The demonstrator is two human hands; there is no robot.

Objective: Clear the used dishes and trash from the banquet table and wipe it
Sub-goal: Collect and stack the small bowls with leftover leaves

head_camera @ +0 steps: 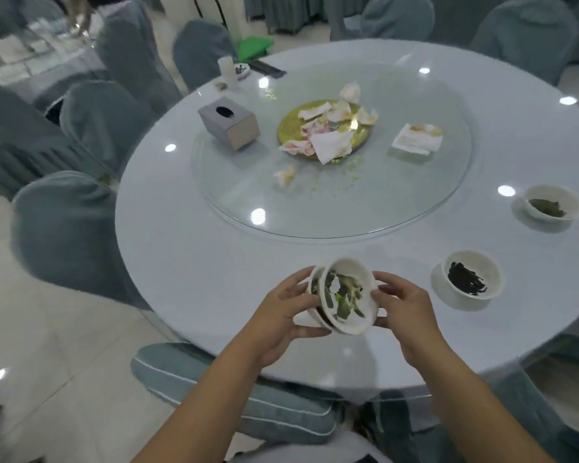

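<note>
Bowls [343,297], nested and tilted, hang over the surface's [194,269] near edge, the left hand [281,315] and right hand [403,305] each keeping a clenched grip on the stack, seemingly to consolidate scraps; two dirty bowls [465,279] wait rightward

The second bowl [315,285] is mostly hidden behind the front bowl [345,299] and the left hand [281,315]. The far small dish [241,70] is too small to tell its content. The other table [30,51] at upper left is blurred. The worktop [188,262] is cut at the right edge.
</note>
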